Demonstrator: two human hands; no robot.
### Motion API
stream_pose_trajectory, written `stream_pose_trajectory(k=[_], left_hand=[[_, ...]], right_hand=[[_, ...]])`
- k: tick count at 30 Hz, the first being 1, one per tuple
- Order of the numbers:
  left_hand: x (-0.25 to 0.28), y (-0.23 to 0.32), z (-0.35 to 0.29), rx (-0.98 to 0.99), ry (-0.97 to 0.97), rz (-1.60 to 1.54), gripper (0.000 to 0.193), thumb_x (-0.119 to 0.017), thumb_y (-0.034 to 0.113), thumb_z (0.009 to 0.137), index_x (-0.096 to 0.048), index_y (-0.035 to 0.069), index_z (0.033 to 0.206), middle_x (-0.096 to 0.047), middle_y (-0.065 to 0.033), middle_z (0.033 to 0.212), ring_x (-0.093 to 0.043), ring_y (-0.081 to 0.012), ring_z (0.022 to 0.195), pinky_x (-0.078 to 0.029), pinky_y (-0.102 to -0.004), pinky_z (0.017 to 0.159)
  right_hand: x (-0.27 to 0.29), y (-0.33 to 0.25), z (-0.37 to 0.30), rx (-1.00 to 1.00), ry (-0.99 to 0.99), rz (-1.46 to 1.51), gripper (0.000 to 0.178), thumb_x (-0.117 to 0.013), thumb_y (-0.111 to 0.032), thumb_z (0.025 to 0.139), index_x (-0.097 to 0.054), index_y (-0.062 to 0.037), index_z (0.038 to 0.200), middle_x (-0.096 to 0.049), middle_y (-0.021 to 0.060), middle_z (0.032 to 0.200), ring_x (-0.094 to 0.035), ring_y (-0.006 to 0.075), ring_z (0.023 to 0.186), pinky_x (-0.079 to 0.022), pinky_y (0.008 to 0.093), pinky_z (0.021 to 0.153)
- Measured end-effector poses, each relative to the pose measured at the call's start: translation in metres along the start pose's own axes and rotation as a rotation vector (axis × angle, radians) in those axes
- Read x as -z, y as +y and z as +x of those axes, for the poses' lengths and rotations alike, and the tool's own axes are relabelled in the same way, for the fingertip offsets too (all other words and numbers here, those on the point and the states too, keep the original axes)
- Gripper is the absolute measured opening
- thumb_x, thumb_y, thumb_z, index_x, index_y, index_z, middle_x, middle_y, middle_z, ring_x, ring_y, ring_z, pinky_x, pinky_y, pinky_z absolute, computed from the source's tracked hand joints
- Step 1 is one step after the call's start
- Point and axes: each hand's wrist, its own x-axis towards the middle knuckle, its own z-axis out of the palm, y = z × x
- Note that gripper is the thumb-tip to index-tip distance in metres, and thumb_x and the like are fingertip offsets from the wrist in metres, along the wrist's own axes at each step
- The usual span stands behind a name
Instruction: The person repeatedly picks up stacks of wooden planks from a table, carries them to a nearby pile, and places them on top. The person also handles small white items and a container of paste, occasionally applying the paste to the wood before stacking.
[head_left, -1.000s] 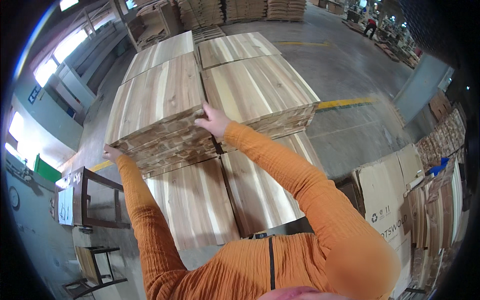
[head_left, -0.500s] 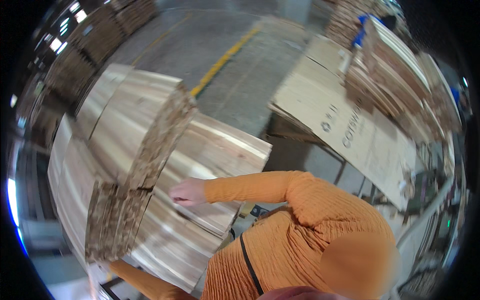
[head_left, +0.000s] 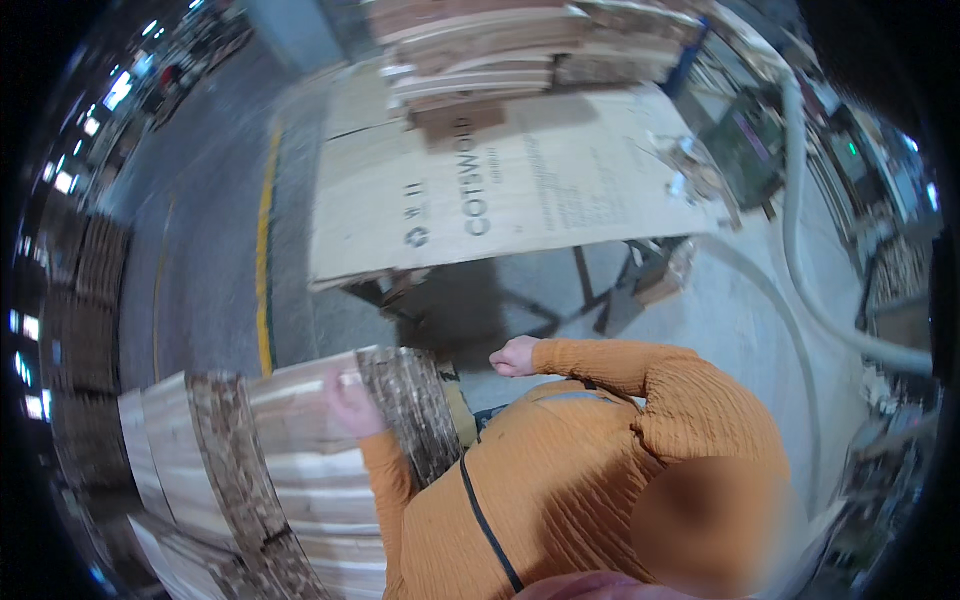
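Note:
My left hand (head_left: 353, 406) is over the stacked wooden boards (head_left: 305, 440), blurred by motion, its fingers loosely apart and nothing seen in them. Pale smooth faces and rough brown ends show on the boards, which lie in several piles at the lower left. In front of my body, my right hand (head_left: 514, 357) hangs in the gap between the boards and a cardboard-covered table. Its fingers are curled closed; whatever they may hold is hidden. Neither hand touches the table.
A cardboard sheet (head_left: 590, 190) with dark print covers the table ahead. More planks (head_left: 480, 50) are piled on its far side. A pale hose (head_left: 795, 230) curves down at the right. A yellow floor line (head_left: 265, 250) runs at the left, near tall wood stacks (head_left: 80, 340).
My view has swung right, toward the cardboard-covered table. The right hand has come off the boards into the gap. My left hand has risen from the pile's near edge to over the boards.

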Motion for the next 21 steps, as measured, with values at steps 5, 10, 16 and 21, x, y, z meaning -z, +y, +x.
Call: stream_pose_trajectory(k=[5,10,16,21], left_hand=[[-0.154,0.13,-0.052,-0.398,-0.696,-0.138,0.022,-0.06,0.007,0.078,-0.061,0.002,0.1,-0.06,-0.0138,0.103,-0.056,-0.03,0.097,-0.043,-0.0372,0.088],[-0.231,0.162,-0.121,-0.465,-1.176,-0.092,0.026,-0.062,0.017,0.079,-0.06,0.004,0.102,-0.06,-0.0136,0.104,-0.055,-0.031,0.099,-0.043,-0.0384,0.087],[-0.29,0.192,-0.153,-0.588,-1.384,-0.001,0.029,-0.061,0.021,0.081,-0.059,0.006,0.105,-0.06,-0.0129,0.105,-0.055,-0.031,0.1,-0.044,-0.0393,0.087],[-0.341,0.214,-0.151,-0.775,-1.321,-0.02,0.028,-0.062,0.02,0.079,-0.06,0.006,0.103,-0.061,-0.0132,0.103,-0.056,-0.0311,0.096,-0.044,-0.0398,0.084]], right_hand=[[-0.026,0.128,-0.109,-0.307,0.041,0.026,0.034,-0.053,-0.04,0.083,-0.065,-0.0088,0.092,-0.065,0.0174,0.085,-0.062,0.0371,0.077,-0.049,0.0468,0.071],[-0.043,0.238,-0.244,-0.996,0.105,0.25,0.036,-0.058,-0.032,0.076,-0.065,-0.0076,0.102,-0.065,0.0196,0.096,-0.063,0.0333,0.091,-0.051,0.0458,0.077],[-0.074,0.299,-0.397,-1.252,0.62,0.398,0.033,-0.059,-0.029,0.077,-0.064,-0.0037,0.096,-0.065,0.0189,0.09,-0.063,0.0355,0.078,-0.051,0.0436,0.07],[-0.095,0.279,-0.446,-1.422,0.809,0.663,0.026,-0.059,-0.028,0.077,-0.062,-0.0048,0.087,-0.064,0.0141,0.073,-0.062,0.0281,0.061,-0.051,0.0399,0.059]])
